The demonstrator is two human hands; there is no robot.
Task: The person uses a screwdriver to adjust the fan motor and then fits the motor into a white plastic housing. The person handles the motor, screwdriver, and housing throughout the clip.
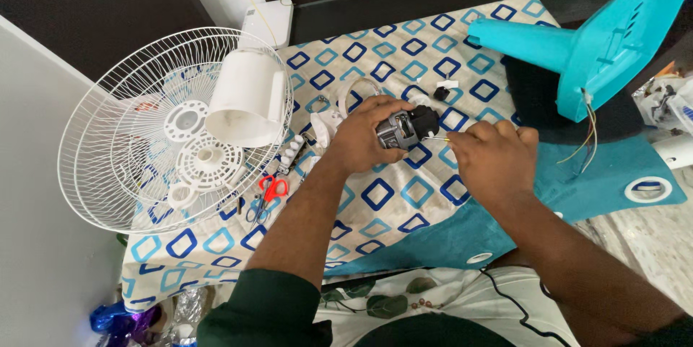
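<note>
My left hand (364, 138) grips a small fan motor (406, 128), grey metal with a black end, just above the patterned cloth (390, 195). My right hand (491, 156) is closed around a thin tool whose tip (436, 139) touches the motor's right side; the tool's handle is hidden in my fist. Small white and black fan parts (442, 89) lie on the cloth just beyond the motor.
A white wire fan grille (119, 152) holding a white motor housing (245, 98) and round plastic pieces lies at the left. Red-handled scissors (268, 194) lie near its edge. A turquoise fan stand (588, 44) with loose wires rests at the upper right.
</note>
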